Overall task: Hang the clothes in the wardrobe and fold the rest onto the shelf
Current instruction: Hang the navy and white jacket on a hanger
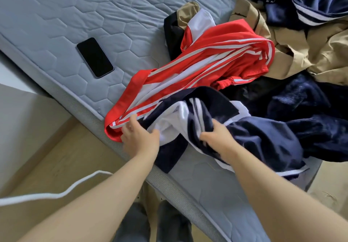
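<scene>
I make out three white stripes running along the red garment (pixel 216 53), which lies just right of the phone (pixel 95 57) on the mattress (pixel 56 16). Below and right of the phone, at the mattress edge, lies the crumpled navy-and-white garment (pixel 263 138). The right hand (pixel 216 140) grips a bunch of it, fingers curled into the cloth. The left hand (pixel 139 138), nearer the phone, has its fingertips on the red hem and its thumb on white fabric; I cannot tell if it pinches. Far right of the phone a tan garment (pixel 310 53) and dark fleece (pixel 301 95) are heaped. Below the phone a white cable (pixel 56 191) crosses the floor (pixel 37 157).
</scene>
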